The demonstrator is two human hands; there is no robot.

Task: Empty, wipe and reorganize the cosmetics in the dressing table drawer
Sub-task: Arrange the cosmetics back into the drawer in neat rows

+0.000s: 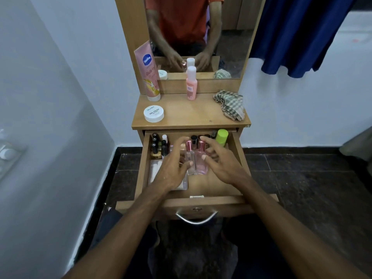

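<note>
fingers [190, 163] of both hands spread and loosely curved, flanking two glass bottles in the open drawer [234, 152]. left hand [173, 168]: thumb tip on the front of the clear bottle [190, 160], other fingers reach round its left side and behind; looks like a light hold, can't tell how firm. right hand [223, 164]: thumb tip on the front of the pink bottle [202, 161], index near its rose cap, remaining fingers fanned out to the right, apart from the glass. the bottles stand upright, side by side, touching or nearly so, mid-drawer, between the two hands.

head view, rest of drawer: dark nail polish bottles [159, 144] in the back left corner, more small dark bottles along the back wall, green-capped bottle [221, 136] back right. white flat case [156, 170] front left, partly under the left wrist. drawer handle [196, 218] at the front.

tabletop [191, 115]: vaseline tube [149, 71] leaning at back left, white nail polish jar [154, 114] front left, pink bottle with white cap [191, 83] upright at the back centre, checked cloth [230, 104] bunched at right. mirror [181, 27] behind shows both hands and an orange shirt. blue curtain [291, 33] upper right.
</note>
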